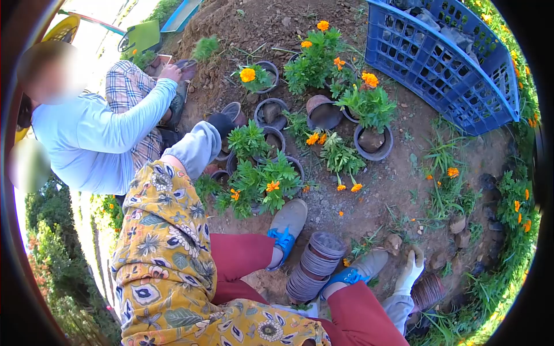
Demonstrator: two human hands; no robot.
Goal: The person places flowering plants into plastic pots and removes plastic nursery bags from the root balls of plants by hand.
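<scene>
My left hand (222,123), in a dark glove below a grey sleeve, reaches beside a small pot (232,111) among the marigolds; its fingers are hidden, so any grip cannot be made out. Out to the right, my right hand (410,270) wears a pale glove with soiled fingertips. Its fingers stretch over the soil, with nothing visible in them. A stack of reddish-brown pots (428,291) lies close beside that hand. Between my shoes stands a taller stack of pots (314,268). Leafy potted marigolds (268,179) are grouped near my left foot.
A blue crate (438,63) holding dark material stands at the upper right. More potted marigolds (369,106) and a tilted pot (324,112) are ahead. A co-worker (109,130) sits at the left with a hand at a small flat object. Uprooted marigolds (343,158) lie on the soil.
</scene>
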